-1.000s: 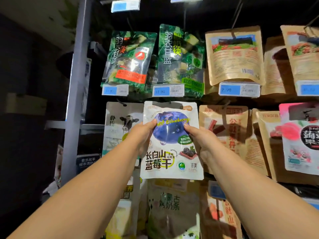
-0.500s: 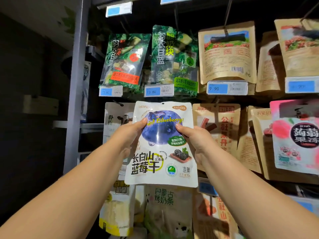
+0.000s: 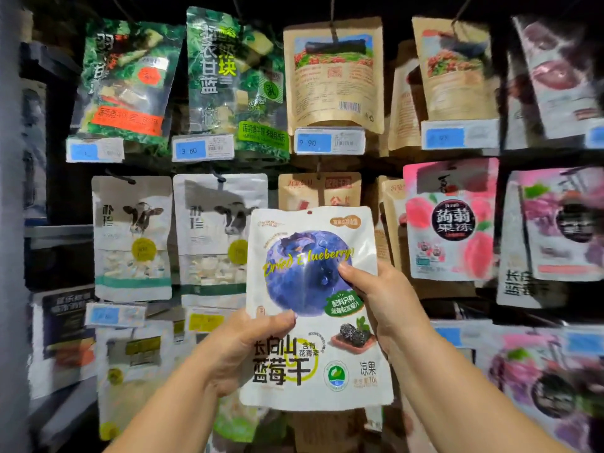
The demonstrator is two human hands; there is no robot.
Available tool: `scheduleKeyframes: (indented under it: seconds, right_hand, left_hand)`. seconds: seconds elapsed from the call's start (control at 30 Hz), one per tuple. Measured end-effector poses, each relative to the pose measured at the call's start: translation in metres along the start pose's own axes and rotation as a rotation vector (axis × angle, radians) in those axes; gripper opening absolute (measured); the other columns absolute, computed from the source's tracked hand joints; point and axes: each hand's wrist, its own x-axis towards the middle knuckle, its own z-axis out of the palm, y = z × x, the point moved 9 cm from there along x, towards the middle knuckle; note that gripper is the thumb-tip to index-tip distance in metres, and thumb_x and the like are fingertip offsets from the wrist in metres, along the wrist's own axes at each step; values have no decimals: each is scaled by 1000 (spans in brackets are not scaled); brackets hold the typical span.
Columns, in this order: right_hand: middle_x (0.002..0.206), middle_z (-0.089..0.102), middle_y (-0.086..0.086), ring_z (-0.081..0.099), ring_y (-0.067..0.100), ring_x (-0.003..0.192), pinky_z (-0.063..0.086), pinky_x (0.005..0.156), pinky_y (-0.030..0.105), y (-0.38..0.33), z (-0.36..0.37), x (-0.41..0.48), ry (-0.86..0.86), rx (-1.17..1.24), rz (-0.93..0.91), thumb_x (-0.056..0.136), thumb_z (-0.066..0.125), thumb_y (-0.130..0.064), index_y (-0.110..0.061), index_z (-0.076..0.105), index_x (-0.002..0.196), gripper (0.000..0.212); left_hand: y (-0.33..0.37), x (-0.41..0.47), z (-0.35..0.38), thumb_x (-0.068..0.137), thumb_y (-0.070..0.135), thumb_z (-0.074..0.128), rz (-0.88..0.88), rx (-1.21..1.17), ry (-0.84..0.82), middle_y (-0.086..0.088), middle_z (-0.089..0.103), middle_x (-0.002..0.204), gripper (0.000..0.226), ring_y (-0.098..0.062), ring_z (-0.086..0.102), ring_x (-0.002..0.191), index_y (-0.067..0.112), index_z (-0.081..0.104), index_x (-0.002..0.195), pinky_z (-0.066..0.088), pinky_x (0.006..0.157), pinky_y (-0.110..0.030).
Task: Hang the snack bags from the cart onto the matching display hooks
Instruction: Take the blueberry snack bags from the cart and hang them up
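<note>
I hold a white dried blueberry bag (image 3: 313,289) upright in front of the hook display, its hang hole at the top middle. My left hand (image 3: 242,348) grips its lower left edge, thumb on the front. My right hand (image 3: 376,295) pinches its right edge, thumb on the blueberry picture. The bag covers the lower part of brown bags (image 3: 322,189) hanging behind it. At the far right edge, part of a white bag with similar blue lettering (image 3: 519,282) hangs partly hidden behind a purple bag. The cart is out of view.
Green kale snack bags (image 3: 130,80) and brown pouches (image 3: 333,73) hang on the top row. White cow-print bags (image 3: 130,237) hang at middle left, a pink jelly bag (image 3: 451,220) at middle right. Price tags (image 3: 328,142) sit under each row. A grey upright post (image 3: 13,223) borders the left.
The bag has shifted right and lower, off the cow-print bag and in front of the brown bags. My hands grip lower on it. The camera has turned right.
</note>
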Motion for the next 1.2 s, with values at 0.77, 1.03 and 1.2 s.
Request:
scheduleKeyframes:
  seconds: [0.77, 1.03, 1.2]
  right_hand:
    - [91, 74, 12, 71, 23, 71, 54, 50, 30, -76, -411, -299, 959, -252, 42, 87, 62, 3, -12, 68, 102, 22]
    - [98, 70, 17, 70, 24, 68, 58, 49, 37, -90, -505, -434, 1289, -306, 107, 87, 63, 2, -11, 57, 114, 30]
    - [101, 73, 18, 71, 33, 82, 59, 72, 50, -68, -562, -496, 1385, -332, 249, 85, 65, 3, -13, 63, 104, 25]
  left_hand:
    - [-239, 6, 463, 64, -4, 76, -307, -73, -913, -15, 75, 84, 45, -26, 72, 71, 6, 67, 107, 60, 64, -35]
    - [-337, -77, 589, 65, 26, 88, -498, 34, -1127, -10, 74, 92, 39, -29, 68, 95, 13, 66, 94, 46, 102, -48]
    - [-402, -110, 623, 76, 7, 79, -583, 133, -1145, -7, 76, 89, 21, -23, 71, 85, 13, 70, 95, 56, 87, -38]
